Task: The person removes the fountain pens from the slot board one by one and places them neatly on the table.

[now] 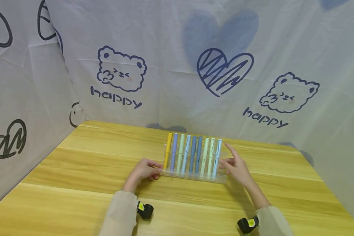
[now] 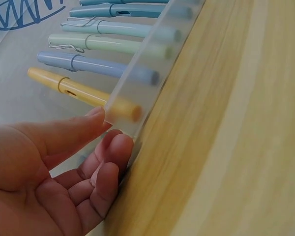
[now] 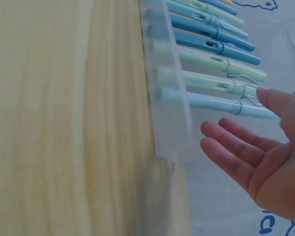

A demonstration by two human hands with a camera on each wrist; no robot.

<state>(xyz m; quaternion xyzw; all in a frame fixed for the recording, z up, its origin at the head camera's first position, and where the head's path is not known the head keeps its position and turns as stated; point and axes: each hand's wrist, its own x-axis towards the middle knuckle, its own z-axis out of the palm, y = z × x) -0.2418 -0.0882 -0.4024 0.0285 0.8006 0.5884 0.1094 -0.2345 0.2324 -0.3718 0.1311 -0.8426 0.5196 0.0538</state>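
Note:
A clear plastic pen stand [image 1: 193, 176] sits on the table, holding several pens side by side in a sloping row. The yellow pen [image 1: 167, 151] is at its left end, then a purple pen [image 1: 174, 152]; blue and pale green ones follow. The rightmost is a light blue pen [image 1: 217, 159]. My left hand [image 1: 146, 169] pinches the stand's left front corner, thumb beside the yellow pen, other fingers curled below. At the right end my right hand [image 1: 236, 167] is spread, fingers extended, beside the light blue pen [image 3: 216, 102]. Whether its thumb touches that pen, I cannot tell.
The wooden table [image 1: 76, 200] reaches back to a hanging white cloth [image 1: 171, 82] printed with bears and hearts. Another cloth wall [image 1: 26, 91] borders the left side. Black wrist cameras [image 1: 146, 211] are strapped over both sleeves.

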